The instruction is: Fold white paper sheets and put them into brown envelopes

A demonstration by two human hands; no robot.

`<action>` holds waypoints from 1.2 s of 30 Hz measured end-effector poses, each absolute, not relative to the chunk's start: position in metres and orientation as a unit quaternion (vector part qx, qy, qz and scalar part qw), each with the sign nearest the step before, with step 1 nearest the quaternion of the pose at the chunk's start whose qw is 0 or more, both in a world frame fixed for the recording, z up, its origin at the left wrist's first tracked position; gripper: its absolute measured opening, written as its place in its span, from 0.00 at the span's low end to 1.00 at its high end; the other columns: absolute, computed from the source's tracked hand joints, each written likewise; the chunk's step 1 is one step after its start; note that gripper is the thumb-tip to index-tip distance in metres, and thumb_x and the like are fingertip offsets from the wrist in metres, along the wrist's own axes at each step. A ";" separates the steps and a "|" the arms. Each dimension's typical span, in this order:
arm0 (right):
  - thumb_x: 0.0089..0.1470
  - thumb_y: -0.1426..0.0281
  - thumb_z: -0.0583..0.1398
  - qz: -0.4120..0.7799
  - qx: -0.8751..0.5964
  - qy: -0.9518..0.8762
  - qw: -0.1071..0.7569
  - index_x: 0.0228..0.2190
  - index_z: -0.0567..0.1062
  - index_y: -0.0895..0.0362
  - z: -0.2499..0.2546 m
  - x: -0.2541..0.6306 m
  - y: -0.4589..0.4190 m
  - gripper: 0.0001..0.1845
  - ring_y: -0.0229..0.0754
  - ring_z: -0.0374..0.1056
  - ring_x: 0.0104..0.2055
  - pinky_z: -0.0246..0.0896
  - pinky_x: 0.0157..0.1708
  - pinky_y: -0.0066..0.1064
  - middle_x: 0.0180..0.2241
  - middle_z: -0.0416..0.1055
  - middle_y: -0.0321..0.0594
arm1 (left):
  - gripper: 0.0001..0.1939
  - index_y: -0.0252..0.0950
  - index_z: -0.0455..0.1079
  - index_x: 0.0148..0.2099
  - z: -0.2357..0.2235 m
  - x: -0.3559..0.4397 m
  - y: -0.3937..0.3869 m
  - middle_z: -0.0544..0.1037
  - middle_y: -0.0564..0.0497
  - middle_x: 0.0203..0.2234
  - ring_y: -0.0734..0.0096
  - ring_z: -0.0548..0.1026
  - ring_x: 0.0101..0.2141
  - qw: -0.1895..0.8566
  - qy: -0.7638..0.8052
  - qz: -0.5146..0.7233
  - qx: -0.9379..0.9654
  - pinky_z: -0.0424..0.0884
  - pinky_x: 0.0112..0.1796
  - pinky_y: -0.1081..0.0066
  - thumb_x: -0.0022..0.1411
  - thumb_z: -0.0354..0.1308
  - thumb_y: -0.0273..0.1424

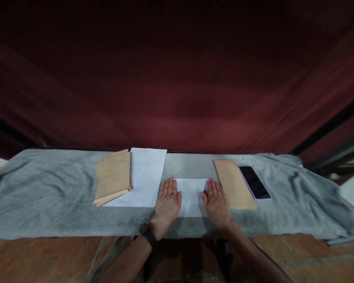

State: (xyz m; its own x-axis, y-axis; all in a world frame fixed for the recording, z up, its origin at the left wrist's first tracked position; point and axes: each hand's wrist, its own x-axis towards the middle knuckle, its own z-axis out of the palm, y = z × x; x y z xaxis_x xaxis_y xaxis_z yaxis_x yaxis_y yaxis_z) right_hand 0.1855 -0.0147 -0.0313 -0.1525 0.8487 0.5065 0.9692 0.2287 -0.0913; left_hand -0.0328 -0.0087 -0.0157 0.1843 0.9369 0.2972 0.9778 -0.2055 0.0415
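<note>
A small white sheet of paper, perhaps folded, lies flat in front of me. My left hand rests palm down along its left edge, fingers stretched forward. On its right edge lies my right hand, also flat, with the thumb spread inward. Close beyond the right hand is a brown envelope, lying flat. To the left, larger white paper sits beside a stack of brown envelopes that overlaps its left side. Neither hand grips anything.
A grey cloth covers the long, narrow surface, with wrinkles at both ends. A phone lies right of the single envelope. Behind the surface rises a dark red wall or curtain. Tiled floor shows below the front edge.
</note>
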 end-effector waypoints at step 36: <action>0.71 0.61 0.42 0.015 -0.513 -0.833 0.205 0.68 0.55 0.60 -0.005 0.194 -0.015 0.30 0.50 0.54 0.69 0.53 0.65 0.50 0.67 0.57 0.52 | 0.29 0.23 0.56 0.68 0.018 0.008 -0.025 0.58 0.36 0.68 0.57 0.50 0.70 0.039 -0.513 -0.090 -0.853 0.39 0.69 0.52 0.74 0.39 0.37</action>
